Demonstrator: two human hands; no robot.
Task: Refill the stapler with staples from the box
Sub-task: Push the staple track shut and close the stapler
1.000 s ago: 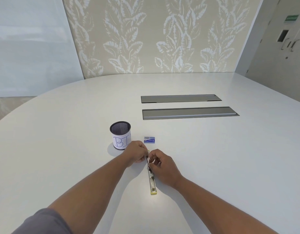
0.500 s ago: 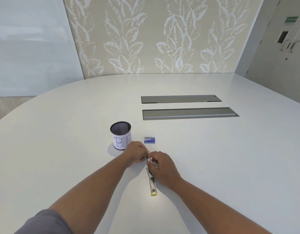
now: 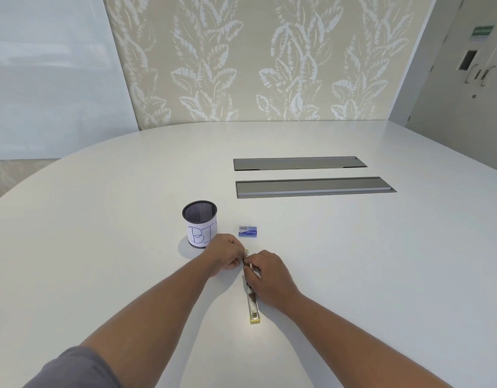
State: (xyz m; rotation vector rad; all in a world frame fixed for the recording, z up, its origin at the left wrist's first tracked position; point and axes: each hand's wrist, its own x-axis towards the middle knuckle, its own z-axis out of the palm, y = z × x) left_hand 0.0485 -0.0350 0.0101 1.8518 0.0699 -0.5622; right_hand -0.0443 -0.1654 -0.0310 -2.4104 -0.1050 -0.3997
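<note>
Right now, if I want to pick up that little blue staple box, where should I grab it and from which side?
Pinch the staple box across its two long edges, coming straight down from above. It lies flat on the table, so its sides are low, and there is space all around it.

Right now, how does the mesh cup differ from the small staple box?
The mesh cup stands upright, round and open-topped, while the staple box lies flat and looks closed. The cup is black with a white paper label; the box is blue. The cup is much bigger. Both rest on the white table, untouched by either hand.
</note>
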